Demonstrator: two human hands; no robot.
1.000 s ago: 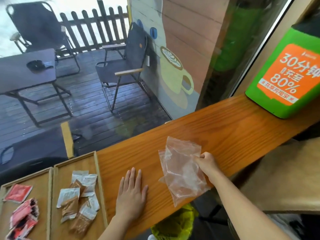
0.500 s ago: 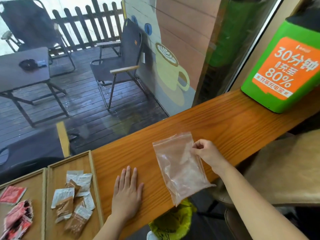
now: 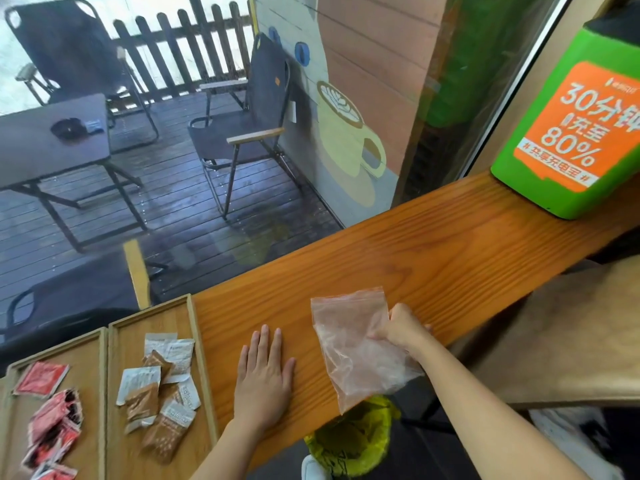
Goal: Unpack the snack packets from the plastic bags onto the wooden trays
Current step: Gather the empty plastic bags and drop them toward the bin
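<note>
Plastic bag (image 3: 353,344) lies flat, mouth pointing away, right hand (image 3: 398,329) pressing

one head-worn wide view, looking forward and down over the wooden counter (image 3: 398,258) (close, from above)

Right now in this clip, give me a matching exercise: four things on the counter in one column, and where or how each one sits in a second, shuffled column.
Things:
1. red packets
2. brown-and-white packets
3. clear plastic bag
4. green box

Places or states:
A. far right end of the counter
B. in the left wooden tray
C. held down by the right hand, one corner over the counter edge
D. in the right wooden tray

Pairs: 1-B, 2-D, 3-C, 4-A
</note>
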